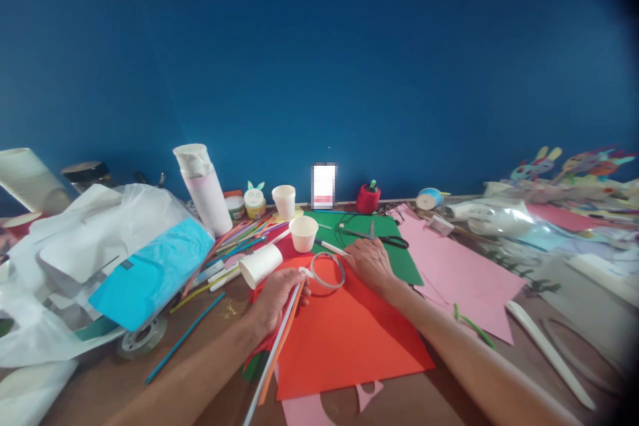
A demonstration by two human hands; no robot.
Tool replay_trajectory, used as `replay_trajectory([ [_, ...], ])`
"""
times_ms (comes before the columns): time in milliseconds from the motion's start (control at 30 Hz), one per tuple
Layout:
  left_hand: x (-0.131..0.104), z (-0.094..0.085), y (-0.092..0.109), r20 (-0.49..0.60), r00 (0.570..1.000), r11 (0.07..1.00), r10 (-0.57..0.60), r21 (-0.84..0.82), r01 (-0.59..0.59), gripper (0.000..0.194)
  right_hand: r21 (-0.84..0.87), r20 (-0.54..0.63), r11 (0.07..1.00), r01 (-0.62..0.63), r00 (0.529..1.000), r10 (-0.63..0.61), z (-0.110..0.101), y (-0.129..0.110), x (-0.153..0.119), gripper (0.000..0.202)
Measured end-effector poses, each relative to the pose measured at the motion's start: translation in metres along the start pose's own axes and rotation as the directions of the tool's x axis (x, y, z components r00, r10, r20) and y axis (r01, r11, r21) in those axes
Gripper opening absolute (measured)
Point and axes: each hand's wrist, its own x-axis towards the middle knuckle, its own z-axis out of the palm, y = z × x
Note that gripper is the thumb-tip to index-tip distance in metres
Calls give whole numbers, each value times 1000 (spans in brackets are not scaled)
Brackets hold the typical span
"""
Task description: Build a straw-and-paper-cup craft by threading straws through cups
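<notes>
The left hand is closed on a long white strip and an orange strip, which run side by side down over the red paper sheet; the white one reaches the bottom edge of the view, so its end may be cut off. A small white piece shows at the fingertips, partly covered. Just beside it lies a thin pale ring; whether the two touch is hard to make out.

The right hand rests back upward across the red sheet and the green sheet. Its fingertips meet one end of a white pen, but I cannot tell whether they grip it. The scissors lie just beyond this hand.

A paper cup lies on its side close to the left hand, with another paper cup behind it. Farther back, a bright upright rectangle is pixelated past recognition. On the tabletop, the plastic bag is cut off at left; the far right blurs into dark.
</notes>
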Motion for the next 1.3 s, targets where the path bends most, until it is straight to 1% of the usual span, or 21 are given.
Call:
replay_trajectory([
  [367, 3, -1, -3, 11, 1000, 1000, 15, -14, -14, 29, -20, 0, 999, 31, 1000, -31, 0, 0, -1, 32],
  [733, 4, -3, -5, 14, 1000, 1000, 19, -20, -18, 29, -2, 30, 999, 40, 999, -40, -5, -1, -2, 28],
  [1100, 1, 0, -1, -8, 1000, 1000, 10, -14, -10, 28, 13, 34, 998, 55, 998, -55, -5, -1, -2, 26],
  [1300, 2, -2, -3, 8, 1000, 1000, 18, -23, -18, 28, 10, 36, 998, 59, 998, -60, -5, -1, -2, 25],
])
